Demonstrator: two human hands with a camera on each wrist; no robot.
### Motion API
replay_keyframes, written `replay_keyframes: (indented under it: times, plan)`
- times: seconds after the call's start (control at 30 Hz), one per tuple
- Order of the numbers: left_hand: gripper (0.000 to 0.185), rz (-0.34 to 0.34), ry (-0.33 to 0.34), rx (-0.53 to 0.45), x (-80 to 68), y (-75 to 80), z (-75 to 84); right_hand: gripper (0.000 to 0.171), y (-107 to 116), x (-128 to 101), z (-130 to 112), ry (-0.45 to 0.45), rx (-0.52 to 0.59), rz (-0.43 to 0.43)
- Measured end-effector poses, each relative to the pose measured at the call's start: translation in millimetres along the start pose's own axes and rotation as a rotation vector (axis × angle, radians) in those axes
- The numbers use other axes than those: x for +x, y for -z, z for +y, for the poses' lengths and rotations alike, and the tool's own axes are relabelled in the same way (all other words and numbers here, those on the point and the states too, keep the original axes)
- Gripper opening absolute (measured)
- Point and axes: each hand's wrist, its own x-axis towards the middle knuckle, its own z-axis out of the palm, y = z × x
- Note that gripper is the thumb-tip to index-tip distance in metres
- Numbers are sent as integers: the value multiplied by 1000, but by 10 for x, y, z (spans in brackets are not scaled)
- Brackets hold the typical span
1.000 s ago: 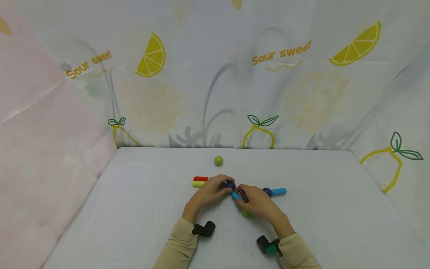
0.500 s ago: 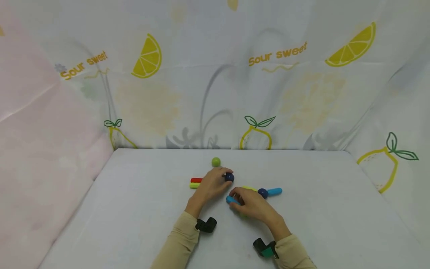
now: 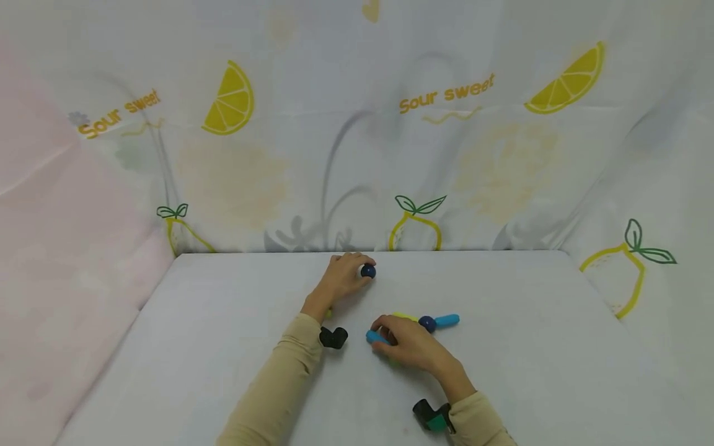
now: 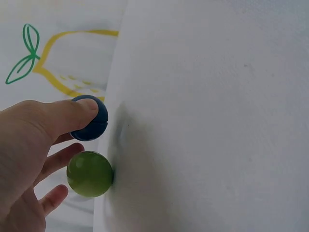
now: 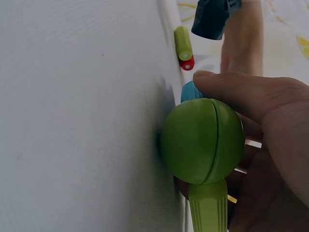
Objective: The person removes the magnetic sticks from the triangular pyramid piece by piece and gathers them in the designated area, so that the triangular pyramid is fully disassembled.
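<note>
Near the table's far edge, my left hand (image 3: pixel 341 277) pinches a dark blue ball (image 3: pixel 368 271) between thumb and fingers. In the left wrist view a green ball (image 4: pixel 90 174) rests on the table just beside that blue ball, apart from it; the hand hides it in the head view. My right hand (image 3: pixel 414 342), mid-table, grips a light blue stick (image 3: pixel 376 337) with thumb and fingers. By its palm in the right wrist view is a larger-looking green ball (image 5: pixel 200 142) with a yellow-green stick (image 5: pixel 208 205) joined to it. Fingers cover part of this assembly.
Beyond my right hand lie a yellow stick (image 3: pixel 405 316), another dark blue ball (image 3: pixel 427 323) and a light blue stick (image 3: pixel 447 320) in a line. A loose yellow-green stick (image 5: pixel 183 43) and a red stick (image 5: pixel 187 63) lie side by side near my left forearm.
My left hand has carried the dark blue ball from the light blue stick's end towards the far edge, up to the green ball. My right hand keeps its grip, nearly in place.
</note>
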Motion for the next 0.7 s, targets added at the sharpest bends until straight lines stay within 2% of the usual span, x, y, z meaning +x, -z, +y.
replay_keyframes:
  times: [0.33, 0.5, 0.6, 0.67, 0.7]
  plan:
    - [39, -6, 39, -6, -24, -89, -88, 31, 113, -57, 47, 17, 86, -51]
    - [40, 64, 51, 17, -139, -52, -14, 36, 228, -115, 60, 31, 126, -69]
    - [34, 112, -1, -47, -274, -19, 94, 36, 271, -143, 78, 27, 140, -97]
    - [28, 93, -70, -130, -384, -14, 169, 36, 284, -155, 92, 11, 161, -129]
    - [25, 54, -103, -184, -439, -14, 209, 37, 284, -161, 99, 1, 173, -146]
